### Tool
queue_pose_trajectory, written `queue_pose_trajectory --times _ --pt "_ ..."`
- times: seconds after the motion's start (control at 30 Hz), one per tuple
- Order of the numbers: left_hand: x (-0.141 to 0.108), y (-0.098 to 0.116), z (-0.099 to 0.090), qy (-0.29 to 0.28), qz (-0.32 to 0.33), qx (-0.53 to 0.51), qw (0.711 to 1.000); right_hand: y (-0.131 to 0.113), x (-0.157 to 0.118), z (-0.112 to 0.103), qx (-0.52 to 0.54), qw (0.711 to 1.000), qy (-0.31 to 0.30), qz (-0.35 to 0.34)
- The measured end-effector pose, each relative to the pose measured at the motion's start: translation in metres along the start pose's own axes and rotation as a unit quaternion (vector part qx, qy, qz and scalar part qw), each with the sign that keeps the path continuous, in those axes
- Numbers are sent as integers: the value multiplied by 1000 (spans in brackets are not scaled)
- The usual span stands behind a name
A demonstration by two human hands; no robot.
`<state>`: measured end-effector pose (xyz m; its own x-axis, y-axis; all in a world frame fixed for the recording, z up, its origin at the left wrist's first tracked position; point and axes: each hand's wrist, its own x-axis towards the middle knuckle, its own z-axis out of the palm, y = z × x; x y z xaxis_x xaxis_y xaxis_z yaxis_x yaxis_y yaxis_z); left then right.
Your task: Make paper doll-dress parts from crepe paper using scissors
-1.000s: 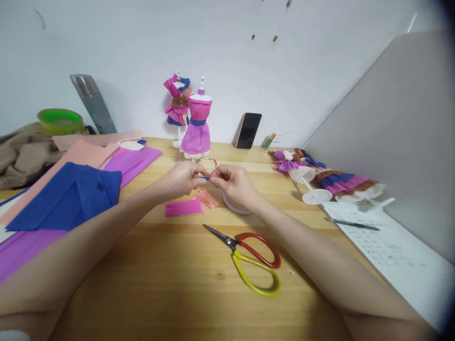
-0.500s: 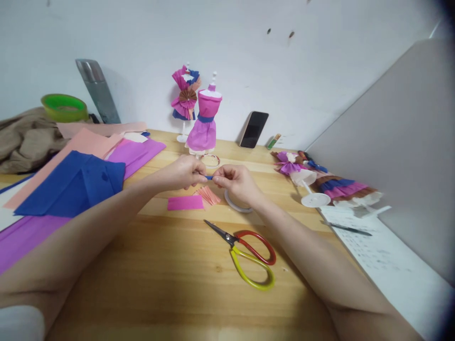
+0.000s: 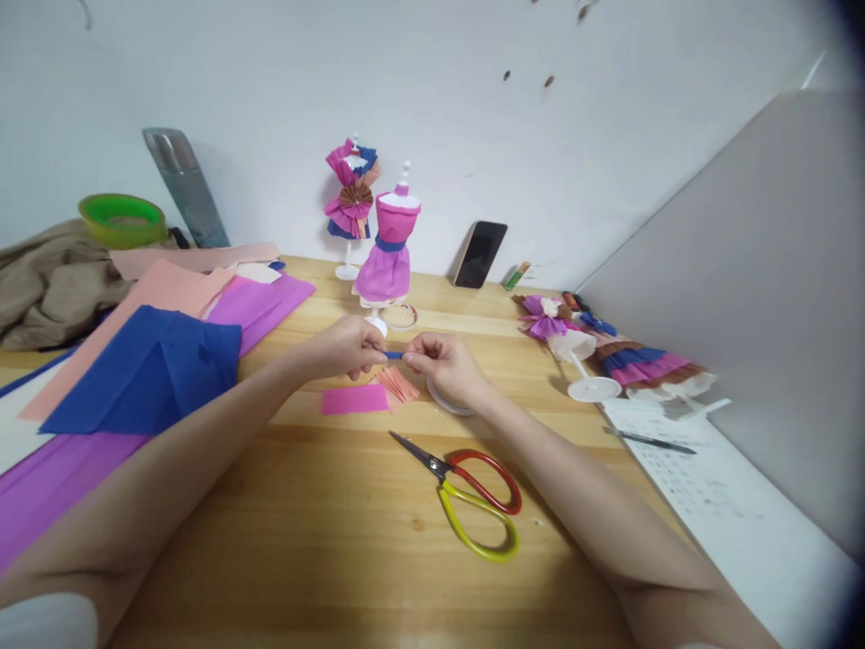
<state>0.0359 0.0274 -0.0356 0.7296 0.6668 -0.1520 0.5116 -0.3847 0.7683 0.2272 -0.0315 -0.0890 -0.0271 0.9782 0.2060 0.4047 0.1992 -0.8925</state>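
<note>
A narrow blue paper strip (image 3: 394,355) is pinched between both hands above the table. My left hand (image 3: 352,345) is closed on one end, and my right hand (image 3: 439,359) is closed on the other. Below them lie a pleated peach paper piece (image 3: 398,384) and a flat pink paper rectangle (image 3: 355,399). A roll of tape (image 3: 450,404) is partly hidden under my right hand. Just behind the hands stands a small dress form (image 3: 392,243) in a pink and purple paper dress with a blue waistband.
Scissors (image 3: 446,478) with red and yellow handles lie slightly apart in front. Folded coloured paper (image 3: 155,370) is piled at the left. A second dressed form (image 3: 351,194), a phone (image 3: 480,255) and a bottle (image 3: 186,185) stand along the wall. More paper-dressed forms (image 3: 649,361) lie at the right.
The view has tilted up a little, so things sit lower in the picture. Both hands keep hold of the blue strip, with hardly any change in their pose.
</note>
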Motion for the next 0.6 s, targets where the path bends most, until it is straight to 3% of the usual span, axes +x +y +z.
queue_pose_trajectory --times 0.2,0.37,0.5,0.6 --pt "3 -22 -16 19 -30 70 997 8 5 -1 19 1000 14 11" --pt "1 -14 -15 29 -39 87 995 13 6 -3 4 999 36 12" --pt "1 -6 -3 110 75 150 980 5 -1 -1 -43 998 47 -1" --pt "2 -6 7 113 154 160 969 -8 -8 2 -65 997 35 -15"
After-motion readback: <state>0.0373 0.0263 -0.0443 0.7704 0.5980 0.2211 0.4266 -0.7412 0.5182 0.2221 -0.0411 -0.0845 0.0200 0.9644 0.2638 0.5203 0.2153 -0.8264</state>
